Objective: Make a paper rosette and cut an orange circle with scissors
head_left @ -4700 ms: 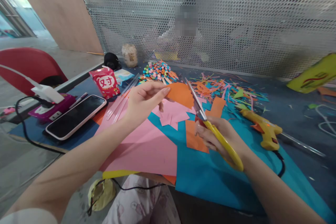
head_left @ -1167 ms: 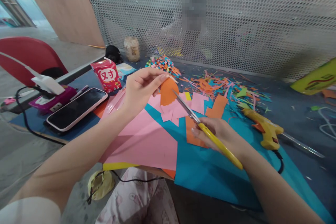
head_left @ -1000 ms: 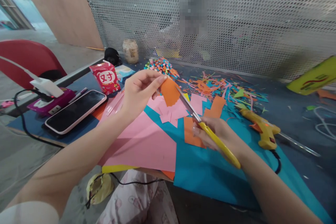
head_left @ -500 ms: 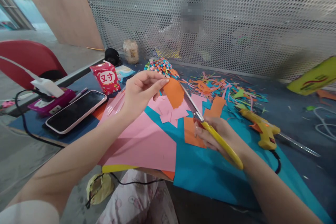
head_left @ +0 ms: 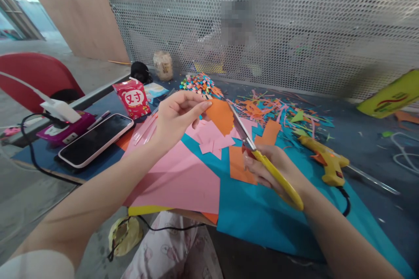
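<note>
Between thumb and fingers, my left hand (head_left: 181, 115) pinches a small piece of orange paper (head_left: 221, 115) with a scalloped, zigzag right edge. My right hand (head_left: 271, 165) grips yellow-handled scissors (head_left: 278, 178), their blades pointing up and left beside that edge. Whether the blades touch the paper I cannot tell. Below lie pink paper pieces (head_left: 209, 137), a large pink sheet (head_left: 183, 178) and a blue sheet (head_left: 258, 218). An orange paper rectangle (head_left: 240, 168) lies on the blue sheet, partly behind my right hand.
A yellow glue gun (head_left: 327, 159) lies at right, near paper scraps (head_left: 271, 107). A phone (head_left: 96, 139), a purple power strip (head_left: 65, 133) and a red snack packet (head_left: 133, 98) stand left. Behind are a jar (head_left: 163, 65) and a perforated metal screen (head_left: 183, 8).
The orange paper has turned slightly and moved a little right in my left hand, so its scalloped edge faces the blades. My right hand with the scissors stays nearly in place.
</note>
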Demonstrator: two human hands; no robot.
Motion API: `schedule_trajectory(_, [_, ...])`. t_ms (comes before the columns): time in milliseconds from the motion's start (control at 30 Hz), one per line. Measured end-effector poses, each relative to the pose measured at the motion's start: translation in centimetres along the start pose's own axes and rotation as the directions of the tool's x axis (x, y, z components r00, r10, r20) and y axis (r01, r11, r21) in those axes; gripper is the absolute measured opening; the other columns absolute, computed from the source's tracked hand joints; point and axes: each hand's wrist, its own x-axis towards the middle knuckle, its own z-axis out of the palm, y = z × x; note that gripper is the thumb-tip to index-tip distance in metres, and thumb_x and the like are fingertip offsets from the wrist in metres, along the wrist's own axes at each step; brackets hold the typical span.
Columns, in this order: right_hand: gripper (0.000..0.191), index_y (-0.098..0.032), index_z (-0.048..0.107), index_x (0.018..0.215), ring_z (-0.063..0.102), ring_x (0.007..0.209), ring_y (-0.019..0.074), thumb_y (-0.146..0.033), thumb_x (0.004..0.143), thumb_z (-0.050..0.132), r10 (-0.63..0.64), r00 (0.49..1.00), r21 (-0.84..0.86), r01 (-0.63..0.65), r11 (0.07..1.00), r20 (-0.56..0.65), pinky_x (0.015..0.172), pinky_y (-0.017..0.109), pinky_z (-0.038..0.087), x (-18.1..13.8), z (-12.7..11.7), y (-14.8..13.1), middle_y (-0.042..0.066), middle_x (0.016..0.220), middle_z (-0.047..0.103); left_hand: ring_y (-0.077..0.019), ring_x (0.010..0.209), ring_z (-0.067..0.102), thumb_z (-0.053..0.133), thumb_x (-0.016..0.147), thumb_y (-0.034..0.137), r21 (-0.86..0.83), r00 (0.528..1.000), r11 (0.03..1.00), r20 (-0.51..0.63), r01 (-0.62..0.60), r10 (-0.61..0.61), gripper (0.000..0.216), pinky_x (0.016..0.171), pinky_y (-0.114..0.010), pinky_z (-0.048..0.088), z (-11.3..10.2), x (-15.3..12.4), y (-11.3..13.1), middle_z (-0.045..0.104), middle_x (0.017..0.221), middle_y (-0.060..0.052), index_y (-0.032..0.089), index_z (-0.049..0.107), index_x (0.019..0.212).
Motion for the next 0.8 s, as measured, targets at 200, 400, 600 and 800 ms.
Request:
schedule_trajectory(200, [0.043, -0.020, 0.041, 0.064, 0.028, 0.041, 0.0044, -0.055, 0.069, 0.065, -0.024, 1.000, 0.014, 0.024, 1.000, -0.003, 0.037, 0.021, 0.022, 0.00, 0.06, -0.14, -0.008, 0.054, 0.031, -0.0074, 0.042, 0.058, 0.078, 0.067, 0.033, 0.018, 1.000, 1.000, 0.025, -0.008, 0.008, 0.024, 0.034, -0.017, 0.040, 0.01, -0.07, -0.07, 0.064, 0.055, 0.002, 0.016, 0.062, 0.070])
schedule_trajectory(400, [0.043, -0.020, 0.040, 0.063, 0.025, 0.042, 0.0049, -0.054, 0.069, 0.066, -0.025, 1.000, -0.001, 0.025, 1.000, 0.000, 0.037, 0.021, 0.022, 0.04, 0.04, -0.20, -0.008, 0.053, 0.029, -0.0076, 0.044, 0.059, 0.078, 0.067, 0.031, 0.010, 0.999, 1.000, 0.033, -0.028, 0.027, 0.022, 0.035, -0.016, 0.041, -0.05, -0.01, 0.02, 0.062, 0.052, 0.003, 0.015, 0.063, 0.072])
schedule_trajectory(600, [0.043, -0.019, 0.043, 0.063, 0.027, 0.041, 0.0043, -0.055, 0.068, 0.066, -0.028, 0.998, -0.007, 0.028, 1.000, -0.049, 0.037, 0.021, 0.021, 0.04, 0.09, -0.20, -0.008, 0.053, 0.031, -0.0103, 0.047, 0.063, 0.076, 0.068, 0.032, 0.029, 0.999, 0.999, 0.047, 0.025, -0.026, 0.023, 0.035, -0.016, 0.041, 0.17, -0.28, 0.22, 0.063, 0.052, 0.001, 0.015, 0.062, 0.070])
schedule_trajectory(800, [0.042, -0.019, 0.044, 0.061, 0.028, 0.039, 0.0043, -0.053, 0.068, 0.067, -0.028, 0.996, 0.042, 0.032, 0.999, -0.086, 0.036, 0.020, 0.020, -0.04, 0.20, -0.22, -0.008, 0.050, 0.031, -0.0127, 0.046, 0.064, 0.076, 0.068, 0.035, 0.020, 0.990, 0.997, 0.117, 0.075, -0.077, 0.026, 0.033, -0.017, 0.042, 0.59, -0.72, 0.25, 0.066, 0.054, -0.001, 0.014, 0.060, 0.069])
